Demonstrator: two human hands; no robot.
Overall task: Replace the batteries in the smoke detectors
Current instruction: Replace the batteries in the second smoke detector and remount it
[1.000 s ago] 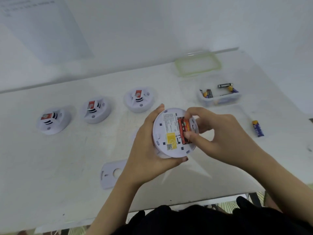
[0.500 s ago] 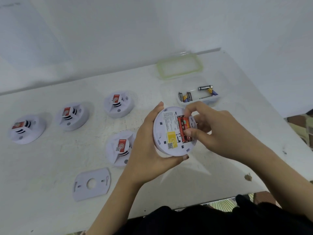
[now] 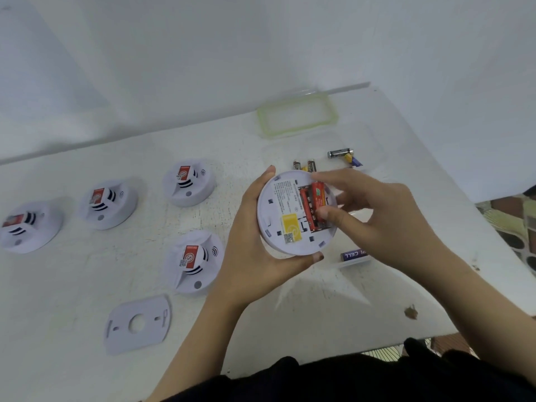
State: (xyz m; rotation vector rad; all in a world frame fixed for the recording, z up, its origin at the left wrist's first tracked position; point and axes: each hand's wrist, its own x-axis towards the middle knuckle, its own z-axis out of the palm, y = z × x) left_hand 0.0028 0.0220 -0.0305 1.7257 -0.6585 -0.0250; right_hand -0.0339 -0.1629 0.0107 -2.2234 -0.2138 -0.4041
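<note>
At frame centre my left hand [image 3: 252,256] cups the upturned smoke detector [image 3: 277,219] by its rim; my right hand [image 3: 377,219] pinches 1 red battery [image 3: 317,194] at its compartment [image 3: 305,224].

Held detector [image 3: 278,216]: white back, black print, yellow label [image 3: 291,227], two red batteries [image 3: 311,204]. Four other detectors [image 3: 193,262]: white, red stickers, black vent stripes. Mounting plate [image 3: 137,324] white. Far lid [image 3: 262,123]: clear, light-green rim. Near-right purple battery [image 3: 353,254], white lettering. Far black battery [image 3: 339,153], gold end. Surface [image 3: 72,285] scuffed white.

head-worn view, looking down, close
</note>
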